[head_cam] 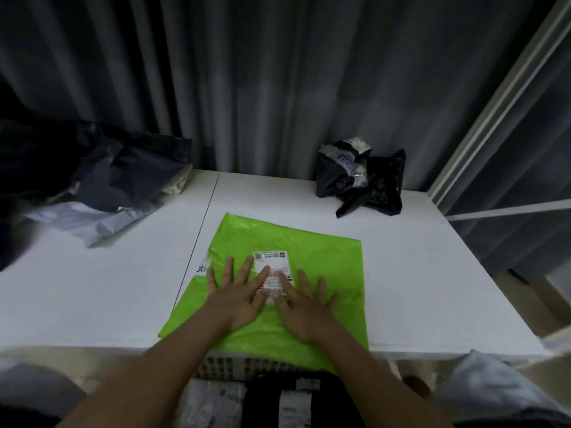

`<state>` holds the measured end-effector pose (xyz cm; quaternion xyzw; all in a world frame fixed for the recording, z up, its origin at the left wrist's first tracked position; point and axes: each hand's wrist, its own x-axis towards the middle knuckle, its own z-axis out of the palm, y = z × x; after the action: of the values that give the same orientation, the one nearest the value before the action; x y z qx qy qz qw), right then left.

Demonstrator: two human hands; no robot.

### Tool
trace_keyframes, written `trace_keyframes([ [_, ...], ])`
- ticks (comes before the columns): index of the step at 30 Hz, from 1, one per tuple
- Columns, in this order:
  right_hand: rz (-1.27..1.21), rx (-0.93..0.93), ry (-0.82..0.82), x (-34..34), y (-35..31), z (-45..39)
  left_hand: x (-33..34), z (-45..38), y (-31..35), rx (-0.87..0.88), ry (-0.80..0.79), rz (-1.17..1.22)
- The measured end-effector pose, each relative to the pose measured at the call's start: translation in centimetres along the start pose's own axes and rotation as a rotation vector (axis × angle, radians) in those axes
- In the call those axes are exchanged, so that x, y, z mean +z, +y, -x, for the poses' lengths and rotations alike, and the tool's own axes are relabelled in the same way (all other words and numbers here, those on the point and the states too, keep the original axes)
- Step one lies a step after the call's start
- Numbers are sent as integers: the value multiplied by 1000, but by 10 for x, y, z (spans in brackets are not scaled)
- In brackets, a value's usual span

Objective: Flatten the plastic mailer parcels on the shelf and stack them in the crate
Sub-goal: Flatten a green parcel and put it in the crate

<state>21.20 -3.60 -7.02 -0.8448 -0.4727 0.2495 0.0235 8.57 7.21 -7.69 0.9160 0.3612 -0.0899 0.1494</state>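
Observation:
A bright green plastic mailer (327, 267) lies flat on the white shelf (92, 288), its near edge hanging over the front. A white shipping label (273, 261) sits at its middle. My left hand (239, 295) and my right hand (304, 307) press palm-down on the mailer side by side, fingers spread, fingertips on the label. A crumpled black mailer (361, 177) rests at the back right. Dark grey and pale mailers (117, 183) are heaped at the back left. Below the shelf's front edge the crate (228, 369) holds stacked parcels, partly hidden by my arms.
Grey curtains (262, 81) hang behind the shelf. A white frame post (500, 100) rises at the right. A seam line (200, 239) runs across the shelf left of the green mailer.

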Motion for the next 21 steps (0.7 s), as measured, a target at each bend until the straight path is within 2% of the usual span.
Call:
trace_keyframes([
  [5, 55, -12, 111, 17, -2, 10, 27, 14, -6, 10, 82, -28],
  [9, 101, -33, 267, 27, 3, 11, 30, 16, -5, 21, 158, -56],
  [12, 124, -33, 302, 34, 3, 8, 32, 15, -7, 19, 204, -67],
  [21, 139, -21, 286, 38, 4, 6, 37, 14, -7, -2, 197, -89],
])
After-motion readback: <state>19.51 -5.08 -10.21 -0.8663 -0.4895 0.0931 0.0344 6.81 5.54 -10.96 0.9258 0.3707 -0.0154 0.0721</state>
